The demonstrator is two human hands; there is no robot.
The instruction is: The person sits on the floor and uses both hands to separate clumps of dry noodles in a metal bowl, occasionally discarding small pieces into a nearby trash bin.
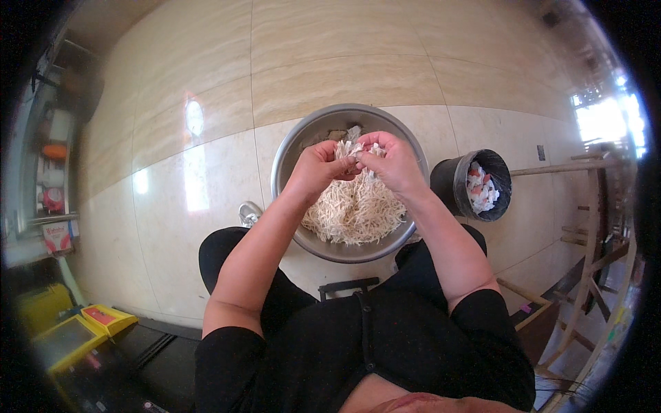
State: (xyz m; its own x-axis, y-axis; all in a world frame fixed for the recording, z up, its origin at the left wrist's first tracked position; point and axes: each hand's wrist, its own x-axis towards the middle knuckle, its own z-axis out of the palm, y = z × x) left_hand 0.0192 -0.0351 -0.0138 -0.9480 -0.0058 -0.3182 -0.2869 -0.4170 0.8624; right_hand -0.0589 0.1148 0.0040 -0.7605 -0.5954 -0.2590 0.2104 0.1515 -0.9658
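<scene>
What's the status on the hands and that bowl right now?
Left hand and right hand together, pinching a pale clump above the metal bowl of shredded strands. Black bucket beside it. Nothing blocking.

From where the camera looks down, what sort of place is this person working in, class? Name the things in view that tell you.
Probably a home or small kitchen work area, with food being prepared on the floor. The clues: a big metal basin of pale shredded strands on a polished tile floor, and a black waste bin beside it.
</scene>
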